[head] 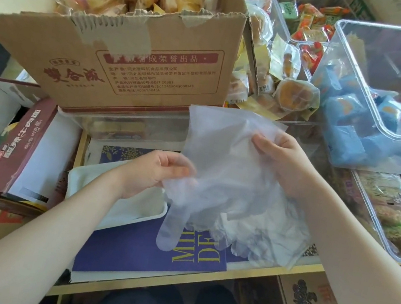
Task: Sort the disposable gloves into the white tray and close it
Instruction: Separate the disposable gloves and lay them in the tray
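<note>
head view, centre of the frame: thin translucent disposable glove (pixel 222 161) held up between both hands, cuff toward the top, fingers hanging down. left hand (pixel 156 170) at centre left, fingers curled, pinching the glove's lower left edge. right hand (pixel 283 161) at centre right, thumb and fingers pinching the glove's upper right edge near the cuff. below and right of the held glove, a crumpled pile of more translucent gloves (pixel 270 234) lying on the purple printed sheet (pixel 139 248) that covers the wooden table (pixel 199 276). at lower left of centre, shallow white rectangular tray (pixel 130 206) resting on the same sheet, partly hidden under the left wrist, lid not visible. upper left: open brown cardboard box (pixel 133 70) filled with wrapped snacks. upper right: clear plastic bin (pixel 398 87) tilted over blue packets, more clear bins of wrapped snacks around it. far left: maroon carton (pixel 15 146) beside the tray.
</note>
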